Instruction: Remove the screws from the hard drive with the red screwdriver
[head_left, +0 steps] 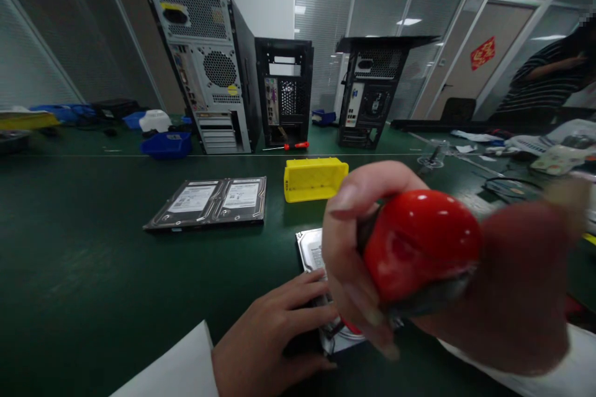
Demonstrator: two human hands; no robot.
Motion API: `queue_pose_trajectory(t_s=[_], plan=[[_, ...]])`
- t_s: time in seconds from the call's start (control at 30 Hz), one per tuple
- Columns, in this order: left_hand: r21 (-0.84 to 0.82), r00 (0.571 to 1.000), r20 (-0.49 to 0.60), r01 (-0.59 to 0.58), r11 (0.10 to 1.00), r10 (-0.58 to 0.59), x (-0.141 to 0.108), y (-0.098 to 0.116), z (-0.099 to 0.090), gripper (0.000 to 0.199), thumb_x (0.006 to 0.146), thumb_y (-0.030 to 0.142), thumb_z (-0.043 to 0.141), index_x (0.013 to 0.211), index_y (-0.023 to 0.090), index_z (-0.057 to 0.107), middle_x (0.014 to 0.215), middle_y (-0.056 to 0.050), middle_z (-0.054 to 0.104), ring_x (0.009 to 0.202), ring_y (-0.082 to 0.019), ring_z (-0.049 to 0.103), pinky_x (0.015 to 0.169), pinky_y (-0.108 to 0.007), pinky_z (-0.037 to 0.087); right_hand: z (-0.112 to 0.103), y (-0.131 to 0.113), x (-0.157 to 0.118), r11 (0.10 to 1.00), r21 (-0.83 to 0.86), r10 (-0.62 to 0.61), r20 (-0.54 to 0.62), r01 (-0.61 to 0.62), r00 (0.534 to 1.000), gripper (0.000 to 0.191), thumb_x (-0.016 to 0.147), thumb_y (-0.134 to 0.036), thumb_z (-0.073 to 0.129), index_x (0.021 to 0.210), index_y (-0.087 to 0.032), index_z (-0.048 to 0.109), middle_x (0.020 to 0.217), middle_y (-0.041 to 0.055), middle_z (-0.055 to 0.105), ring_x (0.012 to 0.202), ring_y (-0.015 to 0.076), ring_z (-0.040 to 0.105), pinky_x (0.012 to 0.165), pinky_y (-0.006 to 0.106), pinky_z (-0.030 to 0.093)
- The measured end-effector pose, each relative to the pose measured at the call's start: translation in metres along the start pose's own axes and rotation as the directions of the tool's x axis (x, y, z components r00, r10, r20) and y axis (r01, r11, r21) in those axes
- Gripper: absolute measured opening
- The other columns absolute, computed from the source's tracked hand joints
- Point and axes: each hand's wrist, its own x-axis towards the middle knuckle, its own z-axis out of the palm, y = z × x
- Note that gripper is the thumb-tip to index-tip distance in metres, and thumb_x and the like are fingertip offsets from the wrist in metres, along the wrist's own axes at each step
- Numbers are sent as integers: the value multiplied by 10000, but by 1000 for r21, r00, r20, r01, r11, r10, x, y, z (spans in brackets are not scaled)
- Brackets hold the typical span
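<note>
Close to the camera, my right hand (354,248) is closed around a thick, glossy red handle (426,236) with a dark underside, seen end-on. It looks like a screwdriver, but its shaft is hidden behind the hand. Below it lies a silver hard drive (310,247), mostly covered by my hands. My left hand (279,329) reaches in from the lower left with fingers stretched and spread, the fingertips resting on the drive's left side. Part of something red shows over the drive beneath my right hand; I cannot make out what it is.
Two more hard drives (216,203) lie side by side at left. A yellow bin (316,180) stands beyond the silver drive. Several computer cases (205,74) line the back, with a red-handled screwdriver (295,146) before them. A blue bin (166,145) is at left. Another person (544,74) stands far right.
</note>
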Motion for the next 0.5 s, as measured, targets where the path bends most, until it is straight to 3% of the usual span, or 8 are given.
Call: queue_pose_trajectory(t_s=[0.1,0.2,0.3,0.43,0.5], plan=[[49,1000,1,3,999,-3,-2,-4,3,604,790,292,720,1338,360,476,1411,16,471,1297,-265,427,1100,-456,324,-1,-8,-1,990,-49,125,-105,-130,987,257,914,-407,446,914,-230,632,737,-15,502,581,94,491,570,232,443],[81,999,-29,17,997,-14,-3,-7,8,595,785,307,726,1328,360,489,1388,16,499,1269,-262,461,1090,-456,343,-5,-8,-2,991,-1,134,-145,-135,980,175,898,-381,503,949,-233,581,829,-18,534,644,99,557,598,237,482],[91,999,-32,45,995,-42,-5,-9,11,555,763,295,743,1283,311,551,1378,-12,510,1268,-282,460,1080,-464,359,-12,-3,-2,994,64,99,-87,-94,991,151,849,-295,605,932,-235,494,913,-26,574,652,89,601,549,206,502],[79,997,-50,60,995,-56,-5,-9,10,591,737,294,765,1282,348,544,1392,18,493,1297,-286,426,1087,-460,353,-19,4,1,996,69,62,-10,-61,998,234,820,-184,645,947,-257,464,784,-55,566,606,52,555,525,139,480],[78,998,-59,33,996,-29,-4,-6,7,626,733,299,769,1301,371,517,1387,34,496,1299,-280,425,1093,-452,348,-19,3,2,998,61,29,85,-34,996,220,821,-215,645,973,-266,494,759,-51,535,602,55,531,516,136,468]])
